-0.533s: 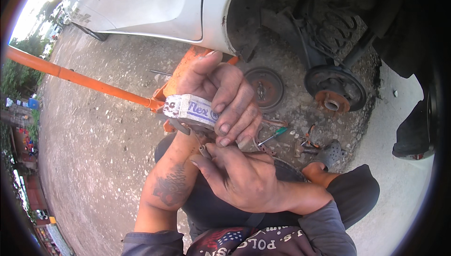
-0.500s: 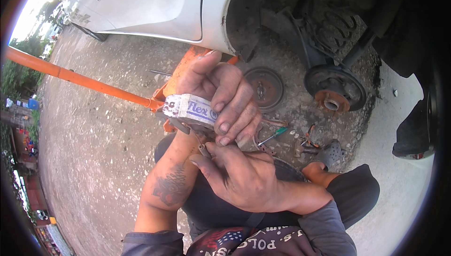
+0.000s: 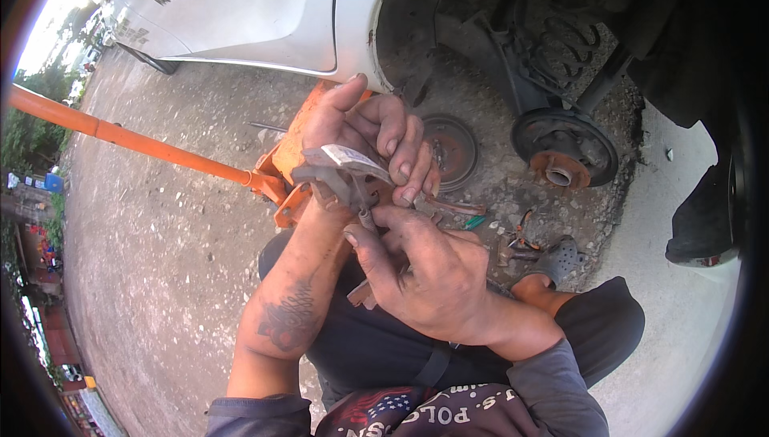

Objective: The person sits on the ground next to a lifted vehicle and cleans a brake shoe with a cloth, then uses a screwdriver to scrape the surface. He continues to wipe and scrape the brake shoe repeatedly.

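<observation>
In front of my chest, my left hand (image 3: 384,128) grips a curved brake shoe (image 3: 343,181), its fingers bent around the far side. The pale printed lining faces up and away, while the dirty metal web shows toward me. A small metal coil or pin (image 3: 366,219) sticks out by the shoe's near edge. My right hand (image 3: 436,273) is closed with thumb and fingertips at that small part, just below the left fingers. Below the right hand a brownish flat metal piece (image 3: 363,295) shows partly; most of it is hidden.
An orange floor jack (image 3: 276,181) stands beside the white car (image 3: 232,16), its long handle (image 3: 160,149) reaching left. A brake drum (image 3: 452,153) lies on the gravel. The bare wheel hub (image 3: 558,171) is at right, with a green-handled tool (image 3: 474,221) and orange-handled pliers (image 3: 526,233) nearer my clog (image 3: 561,261).
The brake shoe has tilted, so its printed lining now shows edge-on and its metal web is visible. My right hand has risen slightly with it. The brownish piece has come into sight.
</observation>
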A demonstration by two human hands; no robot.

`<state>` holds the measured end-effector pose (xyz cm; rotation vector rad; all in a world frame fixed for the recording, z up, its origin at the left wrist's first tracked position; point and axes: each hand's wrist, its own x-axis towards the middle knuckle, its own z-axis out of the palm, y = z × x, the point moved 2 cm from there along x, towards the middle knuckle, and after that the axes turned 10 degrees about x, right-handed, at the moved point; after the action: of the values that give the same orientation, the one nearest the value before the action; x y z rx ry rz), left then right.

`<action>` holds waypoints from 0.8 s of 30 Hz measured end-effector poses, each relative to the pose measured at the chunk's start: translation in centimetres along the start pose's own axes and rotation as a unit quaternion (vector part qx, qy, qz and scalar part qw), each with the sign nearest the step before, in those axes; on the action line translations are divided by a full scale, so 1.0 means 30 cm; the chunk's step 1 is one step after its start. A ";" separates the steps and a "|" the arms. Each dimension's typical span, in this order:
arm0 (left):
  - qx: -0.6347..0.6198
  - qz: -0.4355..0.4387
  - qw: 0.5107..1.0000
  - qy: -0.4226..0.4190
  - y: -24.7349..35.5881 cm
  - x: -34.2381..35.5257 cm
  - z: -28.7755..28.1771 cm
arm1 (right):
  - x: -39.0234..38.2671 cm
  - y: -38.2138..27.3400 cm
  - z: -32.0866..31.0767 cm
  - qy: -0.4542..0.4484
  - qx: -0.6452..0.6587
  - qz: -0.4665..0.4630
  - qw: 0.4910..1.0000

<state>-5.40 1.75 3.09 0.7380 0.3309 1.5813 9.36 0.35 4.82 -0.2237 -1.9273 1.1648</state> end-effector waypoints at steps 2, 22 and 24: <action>0.003 0.012 1.000 0.018 0.000 0.003 -0.013 | 0.009 0.009 -0.017 0.012 -0.020 -0.031 0.999; 0.332 0.142 0.922 0.136 0.102 -0.012 0.010 | 0.084 0.228 -0.133 0.044 0.208 0.289 0.934; 0.393 -0.036 0.916 0.065 0.115 -0.026 0.036 | 0.127 0.231 -0.239 0.016 0.059 0.177 0.982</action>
<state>-7.41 0.20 5.79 1.2103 1.1207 1.4090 10.50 10.81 2.95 -0.5347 -1.8284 1.4935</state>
